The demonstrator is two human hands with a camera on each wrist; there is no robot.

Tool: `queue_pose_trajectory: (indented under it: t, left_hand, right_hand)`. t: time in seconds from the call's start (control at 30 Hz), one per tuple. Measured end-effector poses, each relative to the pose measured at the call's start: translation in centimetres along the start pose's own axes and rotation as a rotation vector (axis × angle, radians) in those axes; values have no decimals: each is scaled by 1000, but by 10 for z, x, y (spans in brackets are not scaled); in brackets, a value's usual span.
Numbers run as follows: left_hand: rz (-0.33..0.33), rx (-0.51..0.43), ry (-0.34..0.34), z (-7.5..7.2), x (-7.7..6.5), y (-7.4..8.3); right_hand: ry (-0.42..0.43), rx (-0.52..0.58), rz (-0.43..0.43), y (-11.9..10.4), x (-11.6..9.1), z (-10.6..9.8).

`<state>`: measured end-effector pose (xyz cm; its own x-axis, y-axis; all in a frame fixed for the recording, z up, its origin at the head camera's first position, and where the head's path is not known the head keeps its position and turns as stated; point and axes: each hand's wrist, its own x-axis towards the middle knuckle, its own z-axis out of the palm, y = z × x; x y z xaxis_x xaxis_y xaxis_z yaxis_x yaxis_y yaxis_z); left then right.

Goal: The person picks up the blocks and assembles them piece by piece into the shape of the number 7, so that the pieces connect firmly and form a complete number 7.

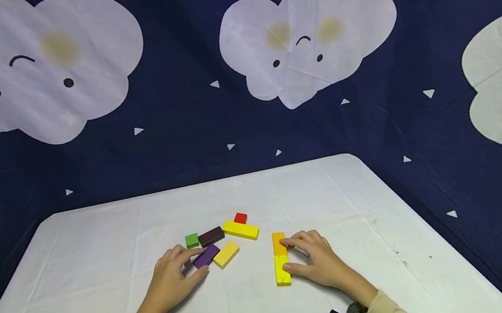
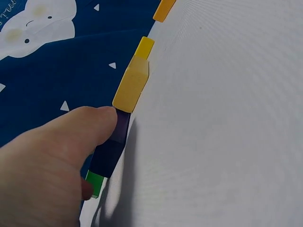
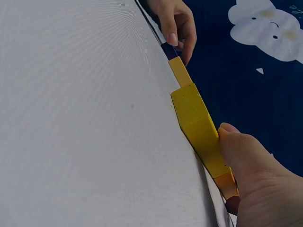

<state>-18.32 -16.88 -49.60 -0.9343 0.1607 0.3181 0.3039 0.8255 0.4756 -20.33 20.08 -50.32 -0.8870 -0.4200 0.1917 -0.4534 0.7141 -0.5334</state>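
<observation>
On the white table [image 1: 80, 293], the right hand [image 1: 319, 260], fingers relaxed, touches a yellow block [image 1: 282, 274] and an orange block [image 1: 278, 242], the 2 end to end, pointing away. The left hand [image 1: 171, 279] pinches a purple block [image 1: 207, 256], long axis slanting away rightward; beyond lies 1 dark block [image 1: 211, 236].

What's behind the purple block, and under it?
Behind the purple block is the dark block, with the green block to its left. What lies under the purple block is covered and can't be seen.
</observation>
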Motion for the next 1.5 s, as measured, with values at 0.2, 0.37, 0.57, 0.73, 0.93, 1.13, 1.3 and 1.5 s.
queue_pose_trajectory:
  t: [0.2, 0.37, 0.57, 0.73, 0.93, 1.13, 1.3, 1.5]
  left_hand:
    - [-27, -5, -53, -1, 1, 1]
    - [-32, -20, -53, -1, 1, 1]
    - [-52, -68, -76, -3, 1, 1]
    - [-60, -94, -89, -4, 1, 1]
    - [-69, -123, -107, -4, 0, 2]
    - [-79, -194, -160, -4, 2, 2]
    - [-81, -215, -184, -5, 3, 2]
    - [-86, -211, -209, -6, 4, 2]
  right_hand:
    - [4, 9, 4, 0, 0, 0]
    - [6, 17, 3, -1, -1, 1]
    - [4, 20, 10, -1, -1, 0]
    - [3, 17, 13, 0, -1, 0]
    - [-3, 20, 23, -1, -1, 0]
    - [-4, 16, 23, -2, -1, 0]
    - [-5, 15, 19, -2, 0, 0]
    - [-5, 8, 19, -2, 0, 0]
